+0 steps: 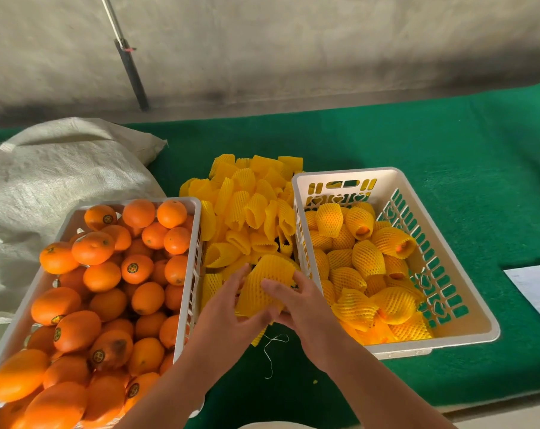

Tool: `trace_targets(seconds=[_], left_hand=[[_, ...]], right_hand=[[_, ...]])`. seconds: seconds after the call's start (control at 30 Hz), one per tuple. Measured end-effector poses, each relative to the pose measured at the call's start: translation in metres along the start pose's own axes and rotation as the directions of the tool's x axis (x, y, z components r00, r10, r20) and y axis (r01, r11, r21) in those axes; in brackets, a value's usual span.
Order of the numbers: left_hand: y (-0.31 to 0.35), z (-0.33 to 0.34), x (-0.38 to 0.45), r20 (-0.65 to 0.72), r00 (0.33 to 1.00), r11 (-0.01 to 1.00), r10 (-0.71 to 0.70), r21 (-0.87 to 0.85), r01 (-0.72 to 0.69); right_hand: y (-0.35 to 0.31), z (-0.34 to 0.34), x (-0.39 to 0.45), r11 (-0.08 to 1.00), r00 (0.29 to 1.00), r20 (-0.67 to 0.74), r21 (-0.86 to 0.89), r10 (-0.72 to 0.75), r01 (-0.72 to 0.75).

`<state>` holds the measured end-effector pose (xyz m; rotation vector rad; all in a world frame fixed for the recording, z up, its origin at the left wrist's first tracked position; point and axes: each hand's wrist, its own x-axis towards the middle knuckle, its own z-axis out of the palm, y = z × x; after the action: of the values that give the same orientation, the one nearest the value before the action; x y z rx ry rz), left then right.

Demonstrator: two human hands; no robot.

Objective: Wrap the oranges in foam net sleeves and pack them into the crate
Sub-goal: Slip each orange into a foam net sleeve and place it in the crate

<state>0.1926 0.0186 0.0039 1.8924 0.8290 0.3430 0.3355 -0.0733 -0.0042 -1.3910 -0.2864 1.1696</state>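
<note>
Both my hands hold one yellow foam net sleeve (267,283) above the near end of the sleeve pile. My left hand (228,308) grips its left side and my right hand (296,300) its right side; the sleeve bulges as if an orange is inside, but the fruit is hidden. A loose pile of empty yellow sleeves (250,209) lies on the green mat between two white crates. The left crate (192,239) is heaped with bare oranges (107,292). The right crate (448,335) holds several sleeved oranges (367,258).
A grey woven sack (64,168) lies at the back left. The green mat (417,137) covers the table. A white paper (538,289) sits at the right edge. A loose white thread (272,351) lies near the front. A dark pole (132,69) leans on the wall.
</note>
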Motion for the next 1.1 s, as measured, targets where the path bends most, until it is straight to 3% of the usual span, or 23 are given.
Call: trace_targets(seconds=[0.07,0.13,0.2,0.3,0.47,0.63,0.77,0.9,1.1], left_hand=[[-0.013,-0.007,0.0,0.052,0.999,0.997,-0.01,0.075,0.006],[-0.034,-0.015,-0.002,0.041,0.999,0.953,-0.007,0.304,-0.006],[-0.057,-0.021,-0.006,-0.038,0.999,0.828,0.004,0.561,0.018],[-0.088,-0.027,-0.014,-0.123,0.992,0.667,-0.025,0.737,0.108],[-0.109,-0.025,-0.014,-0.152,0.979,0.673,-0.133,0.712,0.202],[-0.106,-0.023,-0.008,-0.181,0.97,0.695,-0.162,0.677,0.242],[-0.107,-0.023,-0.006,-0.177,0.969,0.665,-0.171,0.705,0.246],[-0.111,-0.024,-0.003,-0.185,0.965,0.658,-0.186,0.705,0.262],[-0.109,-0.023,-0.001,-0.187,0.948,0.627,-0.256,0.715,0.31]], right_hand=[[-0.002,-0.01,0.005,0.999,0.999,-0.052,0.038,-0.009,0.011],[-0.008,-0.025,0.012,0.998,0.995,-0.098,0.056,-0.023,0.029],[-0.018,-0.045,0.02,0.997,0.989,-0.14,0.059,-0.039,0.047],[-0.033,-0.079,0.04,0.997,0.971,-0.235,0.045,-0.047,0.06],[-0.041,-0.134,0.086,1.0,0.923,-0.384,0.004,-0.01,0.013],[-0.038,-0.169,0.128,0.978,0.875,-0.483,-0.17,0.021,-0.117],[-0.035,-0.181,0.16,0.922,0.839,-0.541,-0.353,-0.062,-0.16],[-0.036,-0.183,0.185,0.806,0.775,-0.625,-0.507,-0.098,-0.307],[-0.036,-0.179,0.204,0.781,0.723,-0.689,-0.476,-0.046,-0.404]])
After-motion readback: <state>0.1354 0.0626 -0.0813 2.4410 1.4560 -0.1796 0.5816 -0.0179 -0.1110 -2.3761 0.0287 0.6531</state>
